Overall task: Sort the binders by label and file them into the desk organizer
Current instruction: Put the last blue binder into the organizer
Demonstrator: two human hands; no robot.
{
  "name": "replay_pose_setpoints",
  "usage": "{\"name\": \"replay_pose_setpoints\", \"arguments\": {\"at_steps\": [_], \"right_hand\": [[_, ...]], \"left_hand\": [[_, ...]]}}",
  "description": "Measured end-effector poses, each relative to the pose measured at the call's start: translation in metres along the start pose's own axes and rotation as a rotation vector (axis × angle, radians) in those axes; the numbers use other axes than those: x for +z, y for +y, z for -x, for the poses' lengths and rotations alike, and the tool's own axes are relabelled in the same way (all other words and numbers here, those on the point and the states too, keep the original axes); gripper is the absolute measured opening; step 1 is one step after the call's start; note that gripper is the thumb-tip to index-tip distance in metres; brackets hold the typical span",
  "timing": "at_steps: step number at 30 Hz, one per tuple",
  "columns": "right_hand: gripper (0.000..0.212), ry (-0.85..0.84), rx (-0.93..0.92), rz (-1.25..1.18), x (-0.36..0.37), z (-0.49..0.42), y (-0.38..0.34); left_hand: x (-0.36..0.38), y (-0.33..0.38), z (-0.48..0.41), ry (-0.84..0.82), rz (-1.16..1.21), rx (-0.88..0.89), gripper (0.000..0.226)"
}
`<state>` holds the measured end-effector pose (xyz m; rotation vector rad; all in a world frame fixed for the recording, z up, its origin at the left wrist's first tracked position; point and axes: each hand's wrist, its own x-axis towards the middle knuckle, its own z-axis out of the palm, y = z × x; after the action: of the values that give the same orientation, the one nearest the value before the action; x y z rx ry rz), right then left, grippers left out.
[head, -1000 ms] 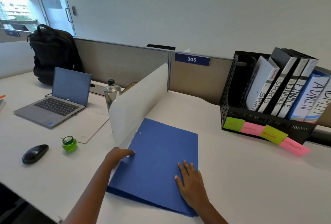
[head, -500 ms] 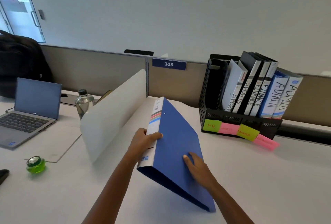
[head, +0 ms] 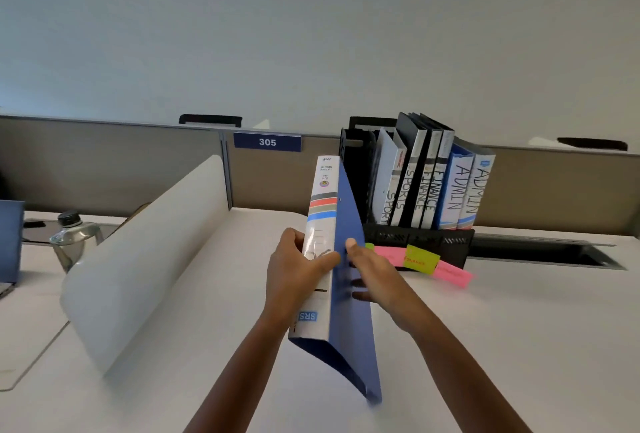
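Head view: the left hand (head: 294, 280) grips the white spine of the blue binder (head: 349, 339), and the right hand (head: 377, 276) pinches its cover edge. The binder is held upright over the bench (head: 519, 346), just left of the black organizer (head: 415, 237).

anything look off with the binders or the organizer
The blue binder is upside down: its spine print reads inverted. The filed binders lean right in the desk organizer, and the end pink sticky note sits crooked.

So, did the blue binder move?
Yes. The blue binder was lying flat on the desk; now it is lifted upright, its top nearer the black organizer.
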<state>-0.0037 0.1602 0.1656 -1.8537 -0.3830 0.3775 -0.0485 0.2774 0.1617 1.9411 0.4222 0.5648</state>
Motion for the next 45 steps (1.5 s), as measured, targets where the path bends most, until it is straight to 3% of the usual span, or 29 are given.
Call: {"name": "replay_pose_setpoints", "arguments": {"at_steps": [3,8,12,15,18,22,24,27,33,41,45], "right_hand": [[0.029,0.016,-0.019,-0.060,-0.015,0.000,-0.018],[0.049,0.101,-0.129,0.045,-0.037,-0.006,-0.036],[0.046,0.146,-0.150,0.013,-0.047,-0.008,-0.046],[0.047,0.159,-0.128,0.002,-0.046,-0.007,-0.050],[0.058,0.286,-0.139,0.295,-0.039,-0.010,-0.048],[0.063,0.319,-0.123,0.405,-0.039,-0.013,-0.044],[0.056,0.296,-0.113,0.426,-0.043,-0.015,-0.042],[0.053,0.255,-0.059,0.443,-0.048,-0.020,-0.038],[0.035,0.130,0.068,0.401,-0.063,-0.027,-0.039],[0.049,-0.025,0.222,0.575,-0.066,-0.033,-0.056],[0.048,-0.001,0.232,0.595,-0.068,-0.043,-0.052]], "left_hand": [[0.008,0.012,0.005,-0.020,-0.052,0.095,0.039],[0.016,0.034,0.008,0.000,-0.122,0.292,0.043],[0.015,0.040,0.003,-0.022,-0.115,0.354,0.041],[0.016,0.038,-0.002,-0.091,-0.033,0.322,0.038],[0.022,0.038,-0.002,-0.213,0.063,0.221,0.035],[0.027,0.033,-0.005,-0.399,0.445,-0.044,0.021],[0.027,0.031,-0.004,-0.452,0.526,-0.101,0.033],[0.031,0.027,-0.003,-0.454,0.548,-0.143,0.056],[0.032,0.016,0.002,-0.459,0.570,-0.166,0.035],[0.037,0.020,0.004,-0.452,0.525,-0.162,0.038],[0.039,0.018,0.006,-0.461,0.500,-0.159,0.044]]}}
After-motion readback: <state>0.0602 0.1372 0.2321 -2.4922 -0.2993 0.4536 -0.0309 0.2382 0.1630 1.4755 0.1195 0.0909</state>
